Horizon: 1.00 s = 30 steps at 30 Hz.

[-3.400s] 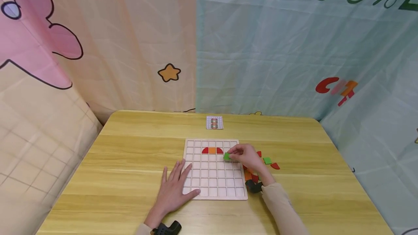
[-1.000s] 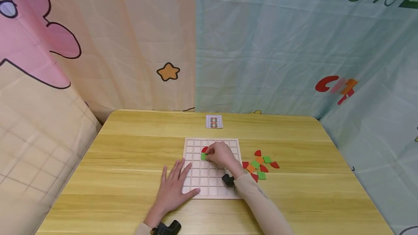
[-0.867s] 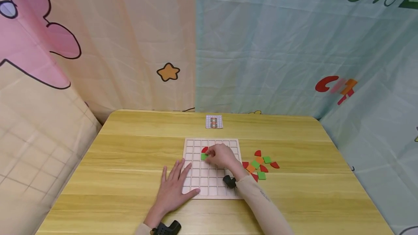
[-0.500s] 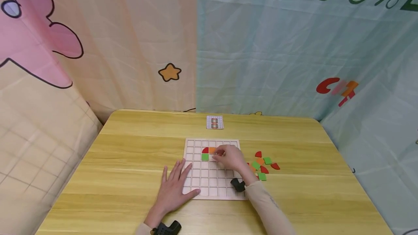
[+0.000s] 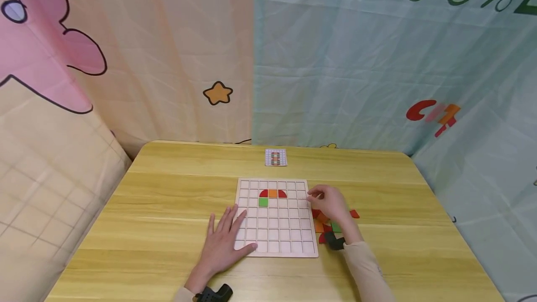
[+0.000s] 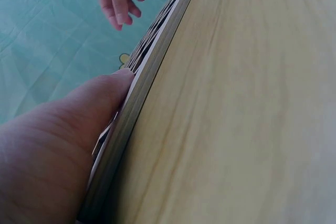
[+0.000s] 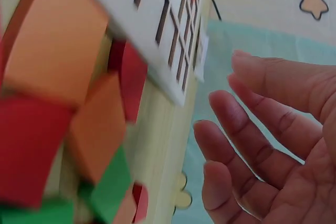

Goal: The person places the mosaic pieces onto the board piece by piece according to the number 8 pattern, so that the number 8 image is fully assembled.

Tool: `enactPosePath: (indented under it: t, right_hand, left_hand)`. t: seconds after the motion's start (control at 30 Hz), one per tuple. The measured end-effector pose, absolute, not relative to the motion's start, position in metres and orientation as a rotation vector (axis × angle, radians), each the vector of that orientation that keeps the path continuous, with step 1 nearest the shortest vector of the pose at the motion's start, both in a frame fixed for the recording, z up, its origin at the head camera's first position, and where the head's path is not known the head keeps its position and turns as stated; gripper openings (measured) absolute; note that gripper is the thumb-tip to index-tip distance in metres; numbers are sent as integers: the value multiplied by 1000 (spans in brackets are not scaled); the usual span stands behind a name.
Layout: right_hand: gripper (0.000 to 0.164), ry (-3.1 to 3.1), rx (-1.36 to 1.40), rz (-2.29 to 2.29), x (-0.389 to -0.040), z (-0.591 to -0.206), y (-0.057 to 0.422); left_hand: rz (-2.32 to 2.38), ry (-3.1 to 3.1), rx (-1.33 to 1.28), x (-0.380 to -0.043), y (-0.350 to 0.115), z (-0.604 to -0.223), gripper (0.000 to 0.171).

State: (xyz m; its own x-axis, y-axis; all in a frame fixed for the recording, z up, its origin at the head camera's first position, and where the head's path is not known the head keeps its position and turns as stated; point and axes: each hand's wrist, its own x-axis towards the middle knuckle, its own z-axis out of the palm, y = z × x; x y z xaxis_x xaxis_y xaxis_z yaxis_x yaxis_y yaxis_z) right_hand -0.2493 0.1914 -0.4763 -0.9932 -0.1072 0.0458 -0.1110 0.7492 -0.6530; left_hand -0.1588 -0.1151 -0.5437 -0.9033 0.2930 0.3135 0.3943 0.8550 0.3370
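Note:
My left hand (image 5: 222, 245) lies with fingers spread over the near left corner of a white grid board (image 5: 272, 236); the left wrist view has its thumb (image 6: 102, 95) along the board's rim. In the grid sit a red quarter-round tile (image 5: 264, 193), an orange square tile (image 5: 273, 193) and a second red quarter-round tile (image 5: 282, 194) in a row. A green square tile (image 5: 263, 202) fills the cell below the left red one. Off the board's right edge hovers my right hand (image 5: 331, 203), fingers loosely bent; the right wrist view shows nothing between them.
Loose red, orange (image 7: 58, 40) and green (image 7: 111, 187) tiles lie right of the board, partly hidden under my right hand and wrist camera (image 5: 334, 241). A small patterned card (image 5: 275, 157) lies beyond the board. Curtains hang behind the wooden table (image 5: 184, 176).
My right hand carried the green tile leftward, left it in the cell below the left red tile, then moved back right past the board's edge. The left hand stayed put.

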Motion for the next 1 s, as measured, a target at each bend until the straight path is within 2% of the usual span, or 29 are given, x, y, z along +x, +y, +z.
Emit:
enactPosePath:
  t: [0.4, 0.67, 1.0]
  right_hand:
    - [22, -2974, 218, 1096, -247, -473, 250]
    - [34, -3083, 256, 1044, -244, -478, 274]
    - [29, -3065, 413, 1035, -239, -484, 289]
  left_hand:
    - [-600, -2742, -527, -158, -115, -546, 86]
    - [-579, -2747, -528, -160, -116, -548, 87]
    - [-570, -2785, -519, -160, -116, -548, 88]
